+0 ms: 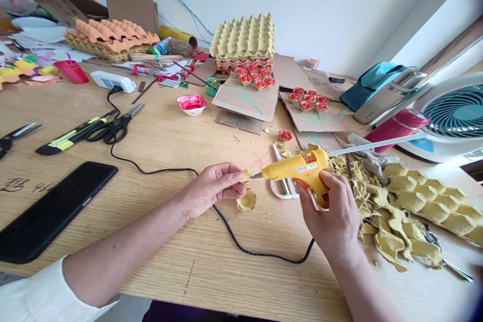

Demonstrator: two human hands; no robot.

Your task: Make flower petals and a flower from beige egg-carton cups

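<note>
Between the thumb and fingers of my left hand is a small piece of yellow egg carton. My right hand grips a yellow hot glue gun, with a clear glue stick poking out of its back. Its metal nozzle points left and meets or nearly meets the held piece; contact is hard to tell. Just below them on the table lies a yellow petal-edged carton cup. White-handled scissors rest partly hidden behind the glue gun. A single red carton flower sits farther back.
Torn carton scraps and a yellow egg tray piece cover the right side. Red flowers stand on cardboard behind. A black cord crosses the table. At left are a phone, black scissors and a utility knife.
</note>
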